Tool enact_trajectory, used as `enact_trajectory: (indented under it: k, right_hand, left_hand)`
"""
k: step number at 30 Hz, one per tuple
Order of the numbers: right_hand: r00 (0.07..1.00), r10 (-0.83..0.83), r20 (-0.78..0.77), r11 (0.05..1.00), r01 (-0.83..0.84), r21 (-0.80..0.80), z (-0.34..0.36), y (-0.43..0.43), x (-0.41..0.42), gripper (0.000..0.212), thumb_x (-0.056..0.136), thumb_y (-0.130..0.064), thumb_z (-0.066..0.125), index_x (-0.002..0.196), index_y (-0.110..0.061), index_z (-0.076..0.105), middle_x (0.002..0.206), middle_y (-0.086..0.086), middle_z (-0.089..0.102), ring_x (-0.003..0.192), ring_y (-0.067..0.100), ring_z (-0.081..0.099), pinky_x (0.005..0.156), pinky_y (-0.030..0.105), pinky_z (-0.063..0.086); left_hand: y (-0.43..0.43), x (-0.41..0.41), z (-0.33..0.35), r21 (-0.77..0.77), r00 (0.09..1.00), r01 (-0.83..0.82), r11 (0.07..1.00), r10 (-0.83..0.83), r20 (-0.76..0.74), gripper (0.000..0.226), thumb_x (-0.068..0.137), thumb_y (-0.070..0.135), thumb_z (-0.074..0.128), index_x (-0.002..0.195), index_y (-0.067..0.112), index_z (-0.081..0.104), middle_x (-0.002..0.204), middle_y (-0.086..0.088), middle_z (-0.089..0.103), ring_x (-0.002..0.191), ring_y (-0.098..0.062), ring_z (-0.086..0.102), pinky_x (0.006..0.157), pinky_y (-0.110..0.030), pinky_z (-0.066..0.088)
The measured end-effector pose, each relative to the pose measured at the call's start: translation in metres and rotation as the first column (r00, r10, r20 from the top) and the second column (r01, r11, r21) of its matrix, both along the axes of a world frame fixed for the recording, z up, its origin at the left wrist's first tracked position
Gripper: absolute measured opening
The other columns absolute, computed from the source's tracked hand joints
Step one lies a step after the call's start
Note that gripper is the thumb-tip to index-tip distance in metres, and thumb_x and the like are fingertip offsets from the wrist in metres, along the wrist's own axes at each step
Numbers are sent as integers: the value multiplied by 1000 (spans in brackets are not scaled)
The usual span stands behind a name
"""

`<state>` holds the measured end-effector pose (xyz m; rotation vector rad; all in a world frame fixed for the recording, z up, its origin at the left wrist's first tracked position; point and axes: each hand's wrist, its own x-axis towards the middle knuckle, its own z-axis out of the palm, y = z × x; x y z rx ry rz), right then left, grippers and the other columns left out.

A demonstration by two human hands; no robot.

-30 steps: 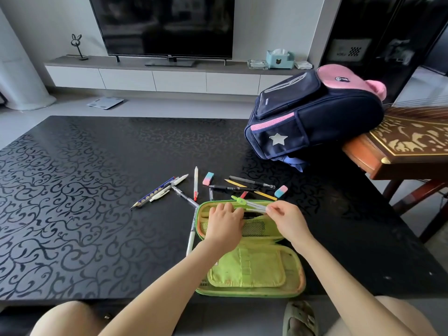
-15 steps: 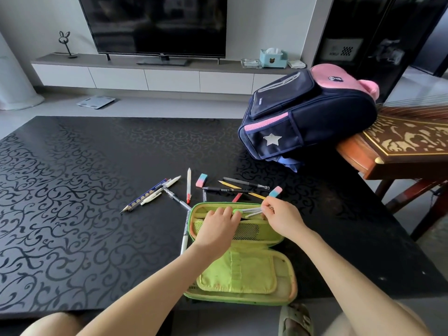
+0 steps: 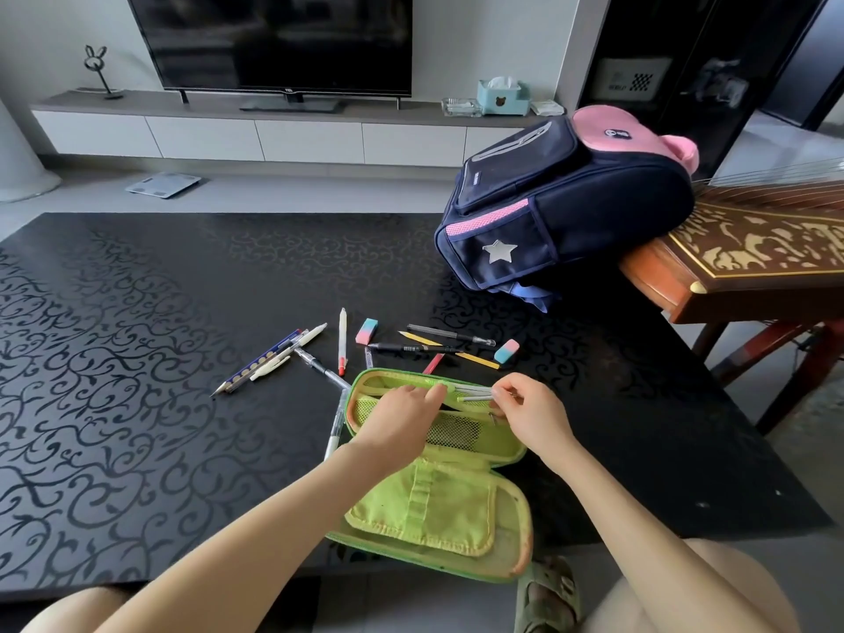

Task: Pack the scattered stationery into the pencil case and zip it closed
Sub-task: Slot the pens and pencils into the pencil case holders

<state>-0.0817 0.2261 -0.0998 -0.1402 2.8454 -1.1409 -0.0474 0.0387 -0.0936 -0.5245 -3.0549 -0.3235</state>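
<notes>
A: Which items should you note on the counter?
B: You see a navy-and-pink backpack leaning on an inlaid wooden instrument at the right.
A: And beyond it?
B: You find a television, tissue box, rabbit figurine and floor scale.

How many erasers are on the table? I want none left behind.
2. One eraser lies just right of the upright white pen; the other eraser lies at the right end of the pile, beyond the case. More may be hidden under the hands.
</notes>
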Motion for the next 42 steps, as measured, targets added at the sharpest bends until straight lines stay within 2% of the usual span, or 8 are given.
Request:
enact_trajectory:
  k: [8, 13, 18, 22, 26, 30, 35, 42]
  right_hand:
    - [998, 28, 51, 999, -29, 22, 4, -4, 2, 16, 91, -27, 52, 83, -24, 66, 76, -5, 69, 76, 14, 64, 71, 33, 49]
    - [975, 123, 185, 960, -164, 227, 15, -14, -9, 14, 89, -31, 55, 89, -28, 69, 79, -14, 63, 75, 12, 60, 58, 23, 42]
    - [944, 201, 260, 943, -259, 211, 24, -32, -13, 9, 84, -32, 63, 84, -32, 72, 82, -12, 64, 83, 11, 61, 63, 24, 44]
    - [933, 267, 241, 926, -317, 203, 22, -52, -8, 31, 81, -12, 52, 56, -30, 51, 64, -11, 57, 73, 19, 56, 58, 29, 39]
    - [899, 328, 290, 871, -407, 274, 26, -51, -8, 31, 87, -12, 43, 83, -29, 68, 90, 0, 67, 83, 23, 59, 68, 33, 45]
    - [890, 363, 276, 804, -449, 390, 28, -45, -3, 49, 86, 1, 34, 101, -30, 69, 105, -3, 63, 103, 21, 52, 100, 37, 34]
    - [880, 406, 245, 703, -473, 532, 26, -41, 4, 40, 87, -4, 45, 111, -31, 64, 99, -3, 61, 104, 21, 45, 106, 40, 23]
    - [934, 358, -5, 815, -309, 490, 19, -17, 12, 18, 92, -17, 53, 102, -22, 67, 101, -6, 65, 99, 18, 51, 97, 37, 34]
  left_hand:
    - [1, -12, 25, -112, 966, -129, 985, 150, 212, 17, 83, 20, 57, 93, 11, 47, 64, 2, 43, 53, -12, 39, 40, -22, 27]
    - [11, -25, 38, -246, 919, -117, 962, 198, 340, 16, 80, 17, 51, 66, 9, 48, 60, 1, 41, 48, -11, 38, 40, -20, 30]
    - [13, -35, 41, -209, 879, -46, 977, 139, 456, 13, 80, 10, 51, 88, 14, 60, 87, -5, 57, 74, -22, 51, 59, -25, 43]
    - [13, -26, 42, -67, 881, -75, 995, 97, 463, 29, 80, 1, 48, 107, 1, 58, 90, -11, 56, 73, -26, 49, 48, -23, 34]
    - [4, -22, 34, 90, 884, -199, 976, 140, 447, 24, 87, 17, 52, 107, 8, 57, 100, -9, 63, 85, -26, 58, 73, -34, 47]
    - [-6, -22, 29, -94, 923, -104, 990, 131, 361, 19, 90, 25, 50, 100, 19, 65, 107, -2, 64, 99, -24, 56, 98, -43, 35]
    - [-23, -12, 17, 14, 915, -57, 998, 47, 401, 16, 89, 31, 54, 95, 19, 63, 98, -4, 64, 90, -27, 60, 77, -38, 48]
    - [-33, -12, 11, 284, 938, -214, 934, 116, 326, 17, 94, 19, 47, 79, 11, 52, 73, -1, 53, 66, -20, 48, 65, -31, 42]
